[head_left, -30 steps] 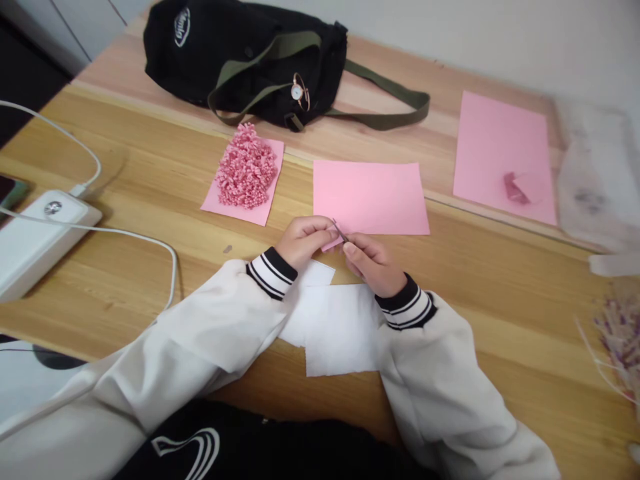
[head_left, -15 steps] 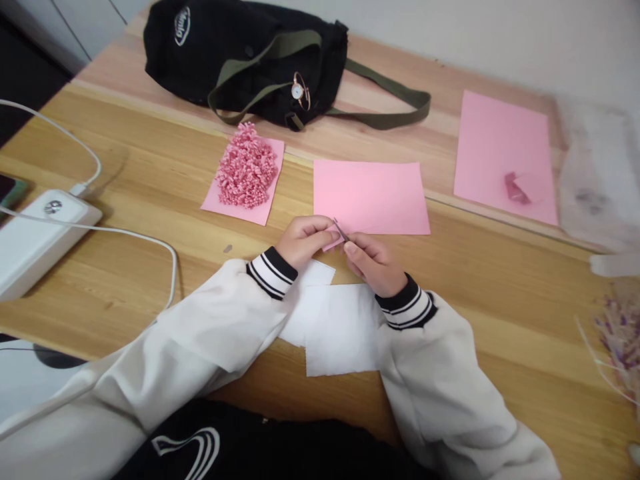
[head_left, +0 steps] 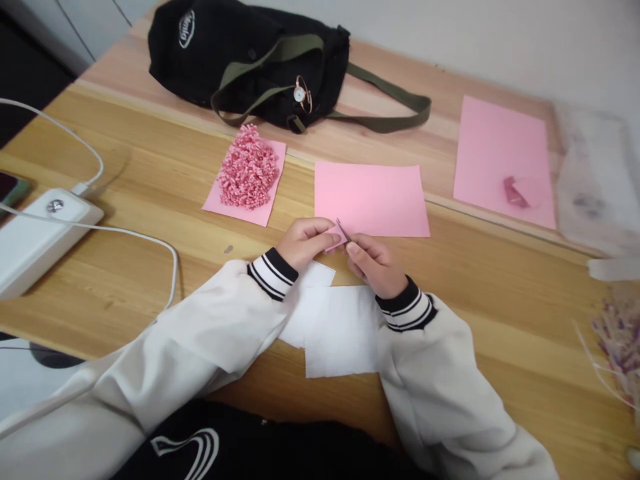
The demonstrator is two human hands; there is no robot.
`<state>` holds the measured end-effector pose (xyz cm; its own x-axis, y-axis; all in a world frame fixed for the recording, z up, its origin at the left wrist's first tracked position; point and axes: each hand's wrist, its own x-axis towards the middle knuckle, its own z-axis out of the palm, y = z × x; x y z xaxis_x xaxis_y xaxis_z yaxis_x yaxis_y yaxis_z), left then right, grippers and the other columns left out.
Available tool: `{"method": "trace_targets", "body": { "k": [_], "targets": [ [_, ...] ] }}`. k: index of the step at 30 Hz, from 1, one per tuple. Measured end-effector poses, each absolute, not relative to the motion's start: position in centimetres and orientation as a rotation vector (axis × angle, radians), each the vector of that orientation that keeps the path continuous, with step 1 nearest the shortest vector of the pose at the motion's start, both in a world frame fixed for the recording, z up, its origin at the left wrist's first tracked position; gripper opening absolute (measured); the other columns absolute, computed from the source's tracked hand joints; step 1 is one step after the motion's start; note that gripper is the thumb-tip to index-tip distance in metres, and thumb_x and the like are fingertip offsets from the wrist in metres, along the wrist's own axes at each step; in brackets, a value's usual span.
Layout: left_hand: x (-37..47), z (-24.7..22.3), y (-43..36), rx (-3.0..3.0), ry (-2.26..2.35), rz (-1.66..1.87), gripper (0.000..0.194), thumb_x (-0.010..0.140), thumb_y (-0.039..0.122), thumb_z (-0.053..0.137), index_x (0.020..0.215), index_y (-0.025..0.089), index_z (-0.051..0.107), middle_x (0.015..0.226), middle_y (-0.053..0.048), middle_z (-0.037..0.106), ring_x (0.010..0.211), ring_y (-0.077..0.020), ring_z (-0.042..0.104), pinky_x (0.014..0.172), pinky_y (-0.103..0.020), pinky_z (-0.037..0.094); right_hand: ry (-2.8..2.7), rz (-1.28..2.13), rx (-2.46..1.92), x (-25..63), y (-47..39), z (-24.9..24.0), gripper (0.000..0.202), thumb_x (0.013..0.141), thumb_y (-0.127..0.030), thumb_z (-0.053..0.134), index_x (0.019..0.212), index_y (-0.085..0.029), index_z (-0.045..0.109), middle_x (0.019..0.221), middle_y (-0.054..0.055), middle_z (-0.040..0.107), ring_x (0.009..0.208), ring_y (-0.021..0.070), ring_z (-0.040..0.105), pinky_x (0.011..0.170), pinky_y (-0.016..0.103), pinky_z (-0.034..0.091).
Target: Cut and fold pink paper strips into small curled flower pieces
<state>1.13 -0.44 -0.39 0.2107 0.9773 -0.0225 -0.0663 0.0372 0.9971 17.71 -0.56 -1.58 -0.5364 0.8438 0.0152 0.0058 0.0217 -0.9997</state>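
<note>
My left hand (head_left: 306,241) pinches a small pink paper piece (head_left: 336,235) near the front edge of a pink sheet (head_left: 373,199). Closed round a thin dark metal tool, like tweezers or small scissors (head_left: 343,230), my right hand (head_left: 376,263) holds its tips over the small piece. Below my hands lie white squares (head_left: 343,330), overlapping one another. Left of the pink sheet, a heap of small pink sprigs (head_left: 249,170) rests on another pink paper (head_left: 257,215).
A black bag (head_left: 240,53) with green straps and a watch (head_left: 299,95) lies at the back. At left are a white power bank (head_left: 45,233) and cables. Far right holds a pink sheet (head_left: 503,147), clear plastic (head_left: 597,180) and dried stems (head_left: 620,333).
The small pink piece shows more of its face between my hands. The tool's tips have shifted slightly right; the whole view has moved a little.
</note>
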Motion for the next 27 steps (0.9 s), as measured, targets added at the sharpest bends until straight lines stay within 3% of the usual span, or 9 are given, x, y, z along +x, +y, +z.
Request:
{"method": "trace_targets", "body": {
  "k": [4, 10, 18, 27],
  "targets": [
    [1.18, -0.26, -0.41, 1.206, 1.031, 1.050, 0.017, 0.067, 0.023, 0.058, 0.053, 0.014, 0.056, 0.050, 0.002, 0.052, 0.050, -0.0089, 0.047, 0.052, -0.023, 0.037, -1.655, 1.560, -0.908, 17.66, -0.56, -1.44, 0.035, 0.089, -0.051, 0.048, 0.082, -0.018, 0.059, 0.051, -0.004, 0.039, 0.049, 0.0097, 0.040, 0.048, 0.022, 0.036],
    [1.23, -0.21, -0.41, 1.155, 0.997, 1.062, 0.013, 0.066, 0.023, 0.058, 0.057, 0.013, 0.060, 0.049, 0.002, 0.053, 0.049, -0.0087, 0.047, 0.051, -0.023, 0.038, -1.647, 1.593, -0.911, 17.65, -0.59, -1.44, 0.036, 0.088, -0.052, 0.049, 0.083, -0.018, 0.059, 0.048, -0.006, 0.034, 0.043, 0.0080, 0.029, 0.042, 0.022, 0.028],
    [1.23, -0.30, -0.29, 1.167, 1.013, 1.100, 0.016, 0.067, 0.026, 0.057, 0.056, 0.014, 0.059, 0.049, 0.002, 0.052, 0.049, -0.0091, 0.046, 0.051, -0.023, 0.036, -1.632, 1.611, -0.925, 17.57, -0.66, -1.17, 0.040, 0.085, -0.056, 0.049, 0.084, -0.017, 0.057, 0.051, -0.006, 0.036, 0.044, 0.0073, 0.027, 0.040, 0.021, 0.023],
    [1.13, -0.38, -0.29, 1.224, 1.045, 1.101, 0.024, 0.068, 0.030, 0.055, 0.050, 0.015, 0.049, 0.047, 0.002, 0.048, 0.050, -0.0098, 0.045, 0.052, -0.025, 0.035, -1.680, 1.586, -0.917, 17.73, -0.55, -1.50, 0.035, 0.087, -0.052, 0.049, 0.082, -0.019, 0.057, 0.049, -0.006, 0.033, 0.047, 0.0098, 0.037, 0.046, 0.022, 0.033]
  ]
}}
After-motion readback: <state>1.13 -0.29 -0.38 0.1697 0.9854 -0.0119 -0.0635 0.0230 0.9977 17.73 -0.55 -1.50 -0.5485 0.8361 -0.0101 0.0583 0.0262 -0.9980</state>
